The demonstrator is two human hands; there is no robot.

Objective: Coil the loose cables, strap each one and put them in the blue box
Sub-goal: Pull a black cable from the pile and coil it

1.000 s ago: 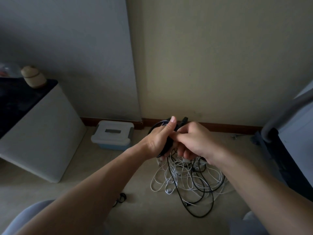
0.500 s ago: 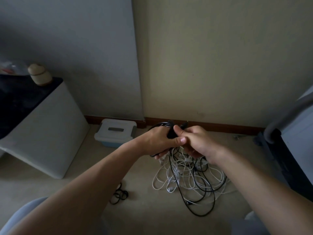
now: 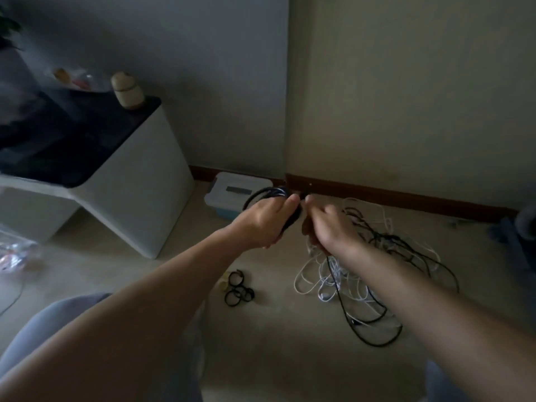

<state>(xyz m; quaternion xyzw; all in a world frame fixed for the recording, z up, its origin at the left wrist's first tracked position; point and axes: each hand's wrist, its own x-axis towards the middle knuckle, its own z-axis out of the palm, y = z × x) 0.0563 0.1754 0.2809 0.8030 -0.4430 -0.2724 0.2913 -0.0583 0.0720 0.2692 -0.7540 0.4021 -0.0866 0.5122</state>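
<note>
Looped black cable coil [image 3: 271,189] in left hand [image 3: 261,224] grip, right hand [image 3: 324,227] grip unclear

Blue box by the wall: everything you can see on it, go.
The blue box is a rectangular, plastic-looking tub: pale blue base, white lid closed on top, with a dark grey rectangular strip in the lid's middle. It sits level on the floor at the wall corner, back near the brown baseboard. Its right end is hidden behind the left hand and the black cable coil held in front of it. Latches too dim to tell.
</note>
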